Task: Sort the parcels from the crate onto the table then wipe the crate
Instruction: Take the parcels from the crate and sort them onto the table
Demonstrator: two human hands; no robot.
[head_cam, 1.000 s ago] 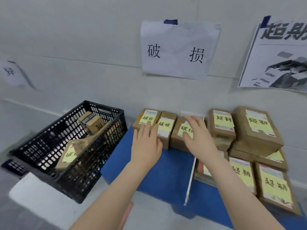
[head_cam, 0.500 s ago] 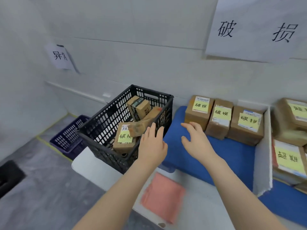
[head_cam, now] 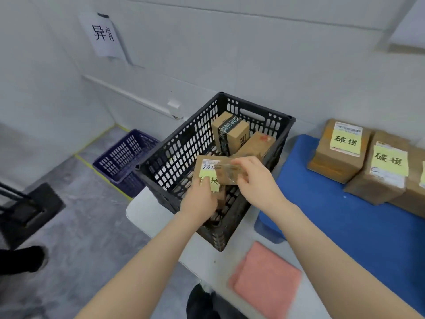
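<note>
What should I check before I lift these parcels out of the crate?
1. Right hand grips small brown parcel: ok.
2. Left hand holding yellow-note parcel: cannot tell, fingertips not visible.
3. Bare space on blue mat in front of sorted parcels: ok.
4. Crate empty for wiping: not ok, black-taped box inside.
5. Pink cloth beside crate: ok.

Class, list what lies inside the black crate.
Cardboard parcels: a black-taped box at the back, a brown parcel leaning beside it, a yellow-note parcel under the left hand, a taped parcel pinched by the right hand. The floor of the crate beneath them is covered.
</note>
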